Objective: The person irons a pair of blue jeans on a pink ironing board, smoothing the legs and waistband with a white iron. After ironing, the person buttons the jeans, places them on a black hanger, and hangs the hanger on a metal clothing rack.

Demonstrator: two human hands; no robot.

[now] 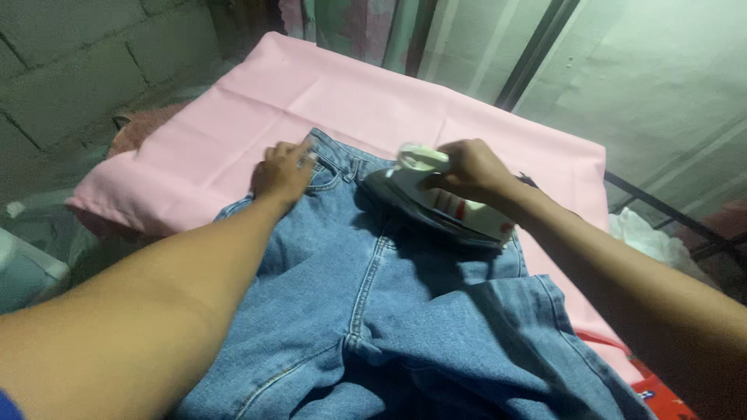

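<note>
The left hand lies flat, fingers loosely spread, pressing the jeans' waistband near the pink cloth's left side. The right hand is curled tight around the handle of the iron, which rests on the jeans' upper part, toward the cloth's right edge.

The faded blue denim jeans show lighter stitched seams. The plain pale pink cloth cover beneath them is unpatterned. The white plastic iron carries red marks on its side and a dark grey soleplate. The grey block wall is bare.
</note>
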